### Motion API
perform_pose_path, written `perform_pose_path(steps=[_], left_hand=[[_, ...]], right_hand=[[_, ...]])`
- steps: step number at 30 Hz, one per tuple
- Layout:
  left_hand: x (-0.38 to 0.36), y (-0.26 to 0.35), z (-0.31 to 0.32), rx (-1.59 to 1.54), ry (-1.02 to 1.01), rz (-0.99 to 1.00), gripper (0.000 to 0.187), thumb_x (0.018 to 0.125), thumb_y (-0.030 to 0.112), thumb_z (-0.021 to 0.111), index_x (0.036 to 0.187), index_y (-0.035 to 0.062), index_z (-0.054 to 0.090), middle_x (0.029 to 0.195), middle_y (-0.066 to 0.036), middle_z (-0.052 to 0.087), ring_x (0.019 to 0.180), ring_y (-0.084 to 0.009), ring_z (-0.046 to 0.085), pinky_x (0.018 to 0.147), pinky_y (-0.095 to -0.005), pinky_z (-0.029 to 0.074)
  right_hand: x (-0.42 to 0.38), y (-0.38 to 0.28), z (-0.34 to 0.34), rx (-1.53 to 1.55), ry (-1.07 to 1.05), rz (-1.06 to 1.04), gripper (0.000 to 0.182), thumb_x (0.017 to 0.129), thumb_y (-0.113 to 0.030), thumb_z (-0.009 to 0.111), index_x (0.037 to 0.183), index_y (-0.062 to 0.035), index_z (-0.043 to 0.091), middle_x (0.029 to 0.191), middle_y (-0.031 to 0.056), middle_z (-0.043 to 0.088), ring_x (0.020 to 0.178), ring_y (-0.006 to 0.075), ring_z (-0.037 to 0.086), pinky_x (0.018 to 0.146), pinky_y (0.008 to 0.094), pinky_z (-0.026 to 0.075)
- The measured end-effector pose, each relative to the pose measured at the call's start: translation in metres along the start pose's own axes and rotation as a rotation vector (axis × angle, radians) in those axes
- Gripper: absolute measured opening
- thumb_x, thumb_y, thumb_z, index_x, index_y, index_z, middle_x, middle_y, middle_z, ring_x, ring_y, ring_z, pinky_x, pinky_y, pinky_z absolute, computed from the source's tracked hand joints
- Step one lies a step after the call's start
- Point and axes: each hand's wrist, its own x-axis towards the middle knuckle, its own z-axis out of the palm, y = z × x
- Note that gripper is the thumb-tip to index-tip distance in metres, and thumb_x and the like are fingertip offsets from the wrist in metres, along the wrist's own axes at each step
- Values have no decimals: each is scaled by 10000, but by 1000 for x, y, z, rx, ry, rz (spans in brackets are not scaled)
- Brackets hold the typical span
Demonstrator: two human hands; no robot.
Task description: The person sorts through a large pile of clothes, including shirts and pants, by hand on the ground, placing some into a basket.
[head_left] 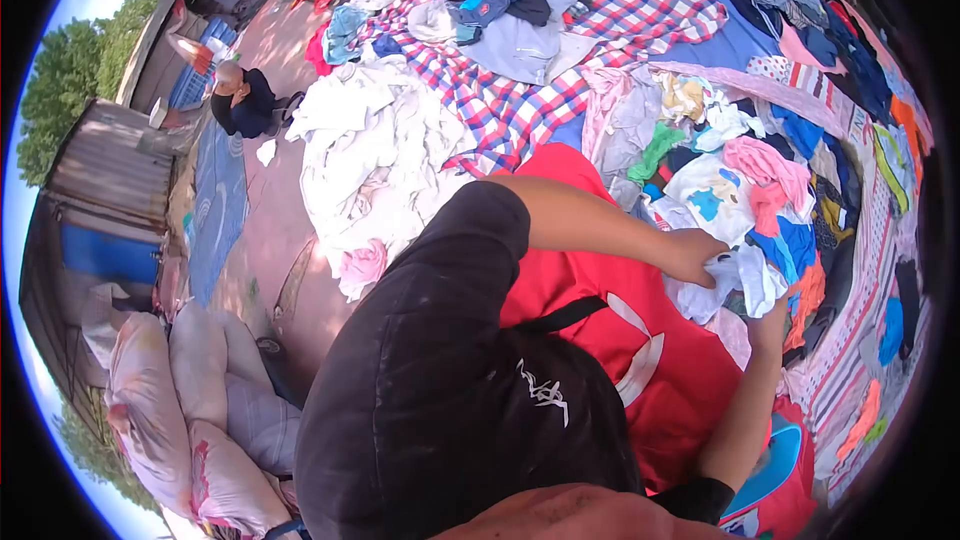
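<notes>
A small white and pale blue garment (752, 278) is stretched between my two hands above a heap of mixed clothes. My left hand (694, 256) has its fingers closed on the garment's left side. At its lower right edge, my right hand (768, 324) also grips it, though those fingers are partly hidden by the cloth. Just beyond lie a white garment with blue patches (712, 198) and a pink garment (768, 176). Red cloth (585, 285) spreads beneath and in front of my body.
A large white clothes pile (370, 155) lies to the left. Farther back, a checked cloth (640, 25) carries more clothes. Stuffed sacks (150, 380) stand at lower left. Another person (245, 105) sits near a blue mat (217, 205). A striped cloth (850, 340) runs along the right.
</notes>
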Motion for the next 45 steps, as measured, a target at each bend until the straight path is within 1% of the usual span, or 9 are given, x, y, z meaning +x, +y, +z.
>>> perform_pose_path(steps=[3,5,9,14,17,21,31,37,45], left_hand=[[14,-12,-8,0,160,20,649,755,225,786,1323,26,544,1291,-244,613,1158,-422,608,974,-479,488],[-17,5,-69,-7,442,143,276,789,231,708,1017,75,714,946,-194,723,922,-389,698,818,-462,543],[-109,-53,-206,337,813,-159,309,743,9,696,1052,7,699,909,-243,709,858,-343,728,754,-421,557],[-416,-270,-397,986,1474,-794,558,735,179,733,1211,-70,585,1169,-316,659,1056,-445,665,905,-457,549],[-460,-240,-413,978,1294,-1189,594,766,234,691,1246,-95,570,1170,-304,664,1110,-441,647,984,-466,513],[-335,-253,-369,952,858,-939,278,845,216,623,961,-14,729,953,-200,743,919,-334,722,851,-445,551],[139,-182,-127,669,-38,-207,333,858,256,681,1095,22,682,1032,-194,713,986,-375,679,875,-464,529],[281,-191,-24,659,-4,-122,281,865,155,652,1103,7,642,1215,-201,639,1060,-361,669,901,-475,534],[303,-228,-15,791,80,-278,361,883,76,549,1239,11,554,1183,-226,609,1120,-345,651,877,-481,549]], right_hand=[[2,-20,-1,221,30,-97,446,953,-85,613,1381,-9,511,1304,96,602,1043,195,653,855,313,545],[-5,-47,1,-41,63,-111,439,952,-99,633,1366,-4,521,1317,102,598,1016,165,653,822,274,495],[-5,-36,-23,-253,151,-9,315,958,-114,650,1234,33,610,1150,114,685,955,150,670,790,276,516],[-31,-57,-19,-321,194,-104,214,940,-65,663,1130,33,652,973,98,715,874,147,679,765,282,535],[-34,-70,-12,-536,273,-175,248,889,-104,700,1089,39,667,957,159,714,797,224,696,699,343,542],[-28,-70,-4,-643,149,-218,236,881,-111,690,1075,22,667,979,180,691,820,297,696,710,394,543],[-32,-51,-4,-872,-90,-127,264,844,-150,682,1048,6,621,929,196,659,891,380,674,792,467,545],[-26,-52,-14,-969,-58,-88,226,827,-145,676,994,-21,590,879,160,643,838,336,677,740,439,551],[-33,-55,-20,-974,-86,-65,335,819,-174,700,1095,-15,598,927,134,642,887,310,673,780,407,549]])
